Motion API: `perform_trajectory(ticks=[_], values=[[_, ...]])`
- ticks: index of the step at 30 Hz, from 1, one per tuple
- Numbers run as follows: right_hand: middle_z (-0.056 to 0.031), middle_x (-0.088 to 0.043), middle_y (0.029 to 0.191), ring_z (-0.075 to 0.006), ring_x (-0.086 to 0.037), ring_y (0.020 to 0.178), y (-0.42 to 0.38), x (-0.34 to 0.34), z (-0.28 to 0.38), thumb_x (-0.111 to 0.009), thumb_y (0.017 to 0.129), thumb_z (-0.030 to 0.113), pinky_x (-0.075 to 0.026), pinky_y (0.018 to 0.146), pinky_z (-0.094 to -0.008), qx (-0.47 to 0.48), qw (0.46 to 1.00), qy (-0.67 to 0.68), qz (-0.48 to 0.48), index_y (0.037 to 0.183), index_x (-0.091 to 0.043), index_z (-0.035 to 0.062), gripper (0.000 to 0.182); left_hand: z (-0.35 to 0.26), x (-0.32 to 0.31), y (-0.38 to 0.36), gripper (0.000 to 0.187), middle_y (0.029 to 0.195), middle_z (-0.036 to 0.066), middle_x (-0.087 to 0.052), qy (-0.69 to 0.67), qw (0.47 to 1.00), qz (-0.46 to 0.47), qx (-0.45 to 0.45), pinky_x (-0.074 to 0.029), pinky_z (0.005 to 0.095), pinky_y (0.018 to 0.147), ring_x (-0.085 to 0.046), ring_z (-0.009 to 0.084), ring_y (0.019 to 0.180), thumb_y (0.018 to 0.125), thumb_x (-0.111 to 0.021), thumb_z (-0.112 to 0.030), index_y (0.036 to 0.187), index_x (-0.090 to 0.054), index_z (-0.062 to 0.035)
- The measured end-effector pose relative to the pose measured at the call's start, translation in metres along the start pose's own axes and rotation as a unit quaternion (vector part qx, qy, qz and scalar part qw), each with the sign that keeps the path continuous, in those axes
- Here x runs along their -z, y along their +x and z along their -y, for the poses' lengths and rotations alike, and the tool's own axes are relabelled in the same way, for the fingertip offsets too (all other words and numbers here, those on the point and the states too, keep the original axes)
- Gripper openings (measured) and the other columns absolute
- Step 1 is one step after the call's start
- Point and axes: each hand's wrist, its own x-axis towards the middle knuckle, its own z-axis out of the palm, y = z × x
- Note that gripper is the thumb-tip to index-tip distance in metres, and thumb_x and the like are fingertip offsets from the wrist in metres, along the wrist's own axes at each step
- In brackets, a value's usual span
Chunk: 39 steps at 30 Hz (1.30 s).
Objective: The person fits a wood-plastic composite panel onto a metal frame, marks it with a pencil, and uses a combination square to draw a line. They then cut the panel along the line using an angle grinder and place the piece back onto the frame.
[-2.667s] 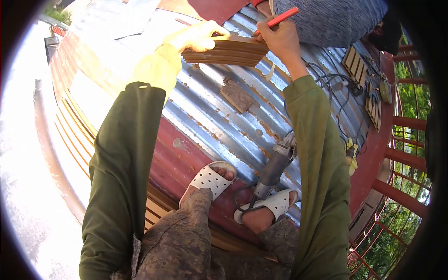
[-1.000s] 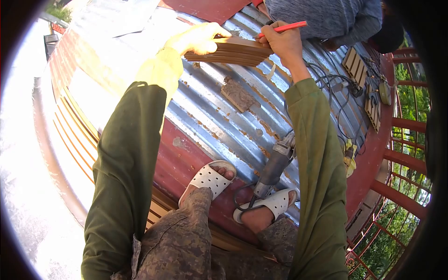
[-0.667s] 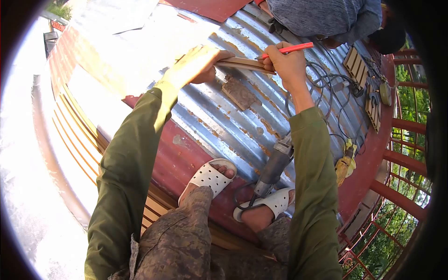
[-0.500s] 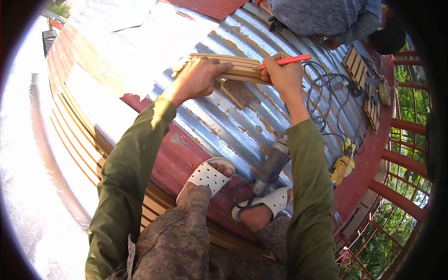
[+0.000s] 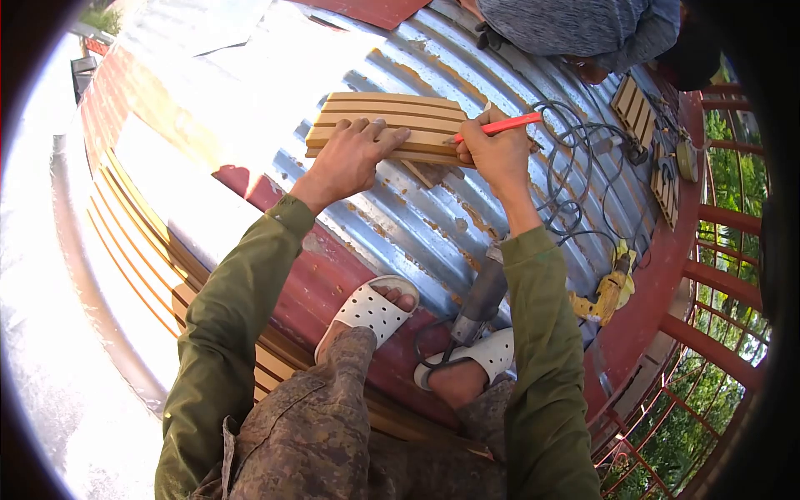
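Note:
A short tan grooved slat panel (image 5: 400, 108) lies over the corrugated metal sheet, its ribbed face turned up to me. My left hand (image 5: 348, 160) grips it at the near left, fingers curled on the face and thumb stretched along the ribs. In my right hand (image 5: 497, 157) a red pencil (image 5: 515, 123) is pinched, its tip at the near right part of the panel. Beneath the panel a small brownish piece (image 5: 429, 172) shows only partly.
Corrugated sheet (image 5: 392, 221) spans the floor. A grey power tool (image 5: 482, 300) lies by my right foot, a yellow drill (image 5: 615, 287) farther right. Black cables (image 5: 575, 158) coil beyond my right hand. Another person (image 5: 575, 29) bends at top right. Long slats (image 5: 142, 225) lie left; red railing (image 5: 725, 287) stands right.
The panel has tipped so that more of its ribbed face shows. My right hand and the pencil have shifted slightly left and down. My left hand has moved a little, still on the panel.

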Motion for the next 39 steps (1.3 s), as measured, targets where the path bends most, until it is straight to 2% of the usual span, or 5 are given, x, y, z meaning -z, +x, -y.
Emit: perform_trajectory(ticks=[3, 5, 33, 36, 39], values=[[-0.0091, -0.071, 0.067, -0.0119, -0.067, 0.057, 0.001, -0.001, -0.004, -0.067, 0.083, 0.014, -0.055, 0.056, -0.0268, -0.011, 1.0, -0.009, 0.005, 0.074, -0.066, -0.0009, 0.018, -0.001, -0.001, -0.002, 0.08, 0.122, 0.016, -0.06, 0.004, 1.0, -0.001, -0.003, -0.045, 0.0483, 0.096, -0.058, 0.0371, 0.111, 0.07, -0.061, 0.004, 0.146, -0.048, -0.0171], [-0.0098, -0.066, 0.064, -0.011, -0.062, 0.051, 0.0, -0.003, -0.005, -0.067, 0.088, 0.01, -0.051, 0.049, -0.0246, 0.005, 1.0, -0.02, 0.01, 0.074, -0.059, -0.0011, 0.019, -0.002, -0.002, -0.002, 0.08, 0.121, 0.017, -0.06, 0.004, 1.0, 0.002, -0.005, -0.045, 0.0481, 0.095, -0.058, 0.0369, 0.111, 0.071, -0.061, 0.003, 0.147, -0.048, -0.0172], [-0.0094, -0.068, 0.065, -0.0108, -0.063, 0.053, 0.0, 0.0, -0.012, -0.068, 0.086, 0.011, -0.051, 0.051, -0.0237, 0.018, 0.998, -0.063, 0.014, 0.074, -0.062, -0.0002, 0.017, -0.007, -0.003, -0.005, 0.08, 0.132, 0.022, -0.057, 0.013, 0.999, 0.033, 0.01, -0.043, 0.0512, 0.1, -0.055, 0.0418, 0.121, 0.073, -0.06, 0.004, 0.149, -0.047, -0.0186], [-0.0083, -0.068, 0.061, -0.0129, -0.069, 0.058, -0.003, 0.004, -0.01, -0.068, 0.081, 0.012, -0.054, 0.056, -0.0249, -0.004, 1.0, -0.016, 0.018, 0.066, -0.065, 0.0012, 0.019, -0.008, -0.003, -0.005, 0.081, 0.132, 0.022, -0.057, 0.009, 0.999, 0.031, 0.016, -0.042, 0.0505, 0.101, -0.055, 0.0416, 0.121, 0.072, -0.06, 0.004, 0.149, -0.047, -0.0187], [-0.0102, -0.07, 0.068, -0.0146, -0.07, 0.062, -0.009, 0.008, -0.014, -0.068, 0.087, 0.013, -0.055, 0.057, -0.0244, -0.017, 0.996, 0.081, -0.019, 0.077, -0.066, -0.0006, 0.017, -0.009, -0.004, -0.007, 0.082, 0.132, 0.021, -0.057, 0.001, 1.0, 0.019, 0.017, -0.042, 0.0493, 0.101, -0.055, 0.0405, 0.121, 0.07, -0.061, 0.005, 0.148, -0.049, -0.0187]])
